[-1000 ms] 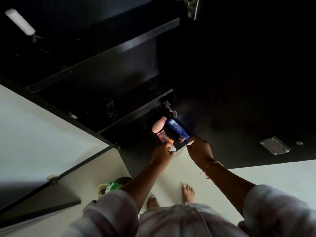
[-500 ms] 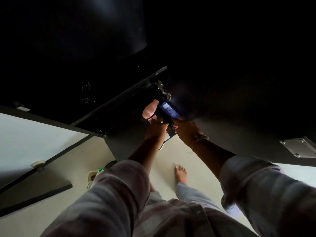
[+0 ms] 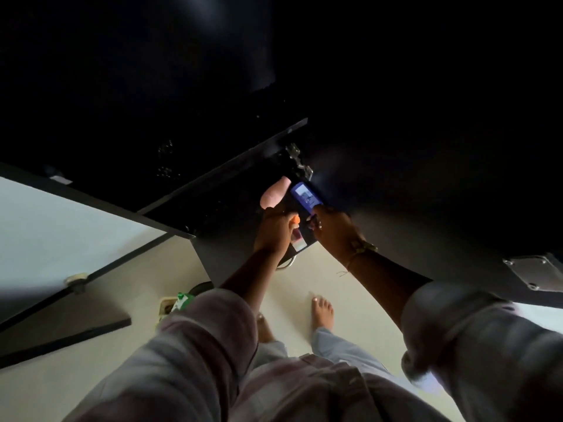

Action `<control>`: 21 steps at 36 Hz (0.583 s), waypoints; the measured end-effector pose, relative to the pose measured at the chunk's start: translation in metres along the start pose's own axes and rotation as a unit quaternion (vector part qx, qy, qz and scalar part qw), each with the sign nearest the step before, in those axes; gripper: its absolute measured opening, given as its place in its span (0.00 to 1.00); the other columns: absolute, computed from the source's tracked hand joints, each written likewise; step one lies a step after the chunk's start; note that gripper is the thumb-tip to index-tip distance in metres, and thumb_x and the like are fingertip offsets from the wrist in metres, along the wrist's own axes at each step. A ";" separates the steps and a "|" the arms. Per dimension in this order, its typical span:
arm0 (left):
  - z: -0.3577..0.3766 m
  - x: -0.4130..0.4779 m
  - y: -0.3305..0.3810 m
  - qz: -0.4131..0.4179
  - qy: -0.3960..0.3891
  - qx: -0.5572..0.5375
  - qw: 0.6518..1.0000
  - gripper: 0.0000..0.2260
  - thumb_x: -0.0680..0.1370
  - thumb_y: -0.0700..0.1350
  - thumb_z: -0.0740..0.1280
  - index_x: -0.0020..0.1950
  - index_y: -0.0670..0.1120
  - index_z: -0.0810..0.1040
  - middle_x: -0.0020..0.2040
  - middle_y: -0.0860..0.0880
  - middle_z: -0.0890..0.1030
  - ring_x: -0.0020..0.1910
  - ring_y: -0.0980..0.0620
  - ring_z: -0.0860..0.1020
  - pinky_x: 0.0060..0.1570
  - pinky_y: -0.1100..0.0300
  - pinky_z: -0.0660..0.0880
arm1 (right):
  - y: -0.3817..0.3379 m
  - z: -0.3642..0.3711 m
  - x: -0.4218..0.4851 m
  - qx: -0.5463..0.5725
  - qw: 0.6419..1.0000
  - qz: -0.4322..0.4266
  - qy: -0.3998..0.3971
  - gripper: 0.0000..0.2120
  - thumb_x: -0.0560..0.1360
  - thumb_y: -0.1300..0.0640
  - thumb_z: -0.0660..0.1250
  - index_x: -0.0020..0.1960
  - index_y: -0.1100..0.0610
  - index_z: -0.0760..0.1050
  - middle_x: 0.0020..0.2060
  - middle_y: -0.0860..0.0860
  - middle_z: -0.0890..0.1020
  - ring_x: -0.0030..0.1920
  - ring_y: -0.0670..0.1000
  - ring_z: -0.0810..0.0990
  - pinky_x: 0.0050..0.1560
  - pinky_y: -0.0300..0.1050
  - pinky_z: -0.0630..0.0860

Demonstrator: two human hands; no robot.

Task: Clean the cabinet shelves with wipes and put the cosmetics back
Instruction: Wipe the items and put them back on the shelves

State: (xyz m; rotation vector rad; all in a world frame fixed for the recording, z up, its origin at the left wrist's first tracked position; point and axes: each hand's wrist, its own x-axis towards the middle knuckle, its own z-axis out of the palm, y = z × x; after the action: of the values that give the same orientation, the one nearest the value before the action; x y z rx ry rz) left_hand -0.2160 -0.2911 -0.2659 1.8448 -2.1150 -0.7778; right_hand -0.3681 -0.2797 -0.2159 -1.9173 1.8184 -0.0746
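A small dark tray [image 3: 307,245] carries cosmetics: a pink bottle [image 3: 274,195], a blue box [image 3: 302,197], an orange-capped tube [image 3: 295,220] and a pink-and-white pack [image 3: 299,240]. My left hand [image 3: 272,231] grips the tray's left side and my right hand [image 3: 332,232] grips its right side, by the blue box. The tray is at the mouth of the black cabinet, just under the edge of a dark shelf [image 3: 225,169]. The cabinet's inside is too dark to make out.
A metal hinge [image 3: 297,162] sits just above the tray. The open black cabinet door [image 3: 426,239] with a hinge plate [image 3: 533,271] stretches to the right. A green pack [image 3: 182,300] lies on the pale floor near my bare feet [image 3: 322,312].
Both hands have carried the tray forward, closer under the shelf edge and hinge. My view has dropped and moved nearer, so the upper shelves are out of sight.
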 end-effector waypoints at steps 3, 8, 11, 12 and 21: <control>-0.019 -0.008 0.005 -0.028 0.042 -0.027 0.998 0.09 0.79 0.43 0.66 0.56 0.42 0.81 0.63 0.42 0.77 0.61 0.56 0.76 0.57 0.69 0.71 | -0.011 -0.013 -0.007 0.044 0.998 -0.008 0.040 0.11 0.75 0.54 0.67 0.55 0.57 0.76 0.47 0.56 0.84 0.47 0.58 0.83 0.46 0.48 0.81; -0.062 -0.030 0.019 -0.109 0.103 -0.150 0.977 0.10 0.80 0.45 0.64 0.56 0.42 0.81 0.57 0.44 0.82 0.57 0.48 0.80 0.51 0.64 0.75 | -0.027 -0.035 -0.022 0.143 0.986 -0.012 0.085 0.11 0.74 0.53 0.69 0.56 0.53 0.76 0.44 0.50 0.82 0.45 0.53 0.82 0.45 0.40 0.78; -0.096 -0.043 0.031 -0.113 0.147 -0.221 0.958 0.10 0.81 0.46 0.63 0.54 0.43 0.81 0.51 0.46 0.83 0.52 0.51 0.81 0.45 0.69 0.75 | -0.041 -0.055 -0.027 0.216 0.971 -0.028 0.096 0.12 0.72 0.54 0.71 0.55 0.49 0.76 0.46 0.47 0.83 0.46 0.46 0.82 0.47 0.37 0.79; -0.108 -0.048 0.035 -0.115 0.162 -0.253 0.947 0.09 0.80 0.47 0.64 0.53 0.44 0.81 0.50 0.48 0.83 0.50 0.53 0.81 0.43 0.71 0.74 | -0.047 -0.062 -0.029 0.234 0.966 -0.038 0.106 0.12 0.72 0.54 0.72 0.54 0.49 0.76 0.46 0.46 0.82 0.46 0.44 0.82 0.47 0.33 0.79; -0.210 -0.080 0.079 -0.114 0.178 -0.631 0.746 0.05 0.79 0.43 0.67 0.52 0.43 0.80 0.44 0.46 0.82 0.49 0.46 0.82 0.52 0.47 0.80 | -0.108 -0.126 -0.048 0.341 0.909 -0.132 0.201 0.15 0.72 0.57 0.73 0.57 0.50 0.76 0.50 0.45 0.79 0.48 0.40 0.79 0.49 0.29 0.75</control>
State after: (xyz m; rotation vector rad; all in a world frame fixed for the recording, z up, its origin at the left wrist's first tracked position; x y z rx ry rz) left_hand -0.1640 -0.2586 -0.0358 1.2307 -0.6517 -1.2954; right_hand -0.3201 -0.2741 -0.0496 -1.6700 1.4504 -1.1163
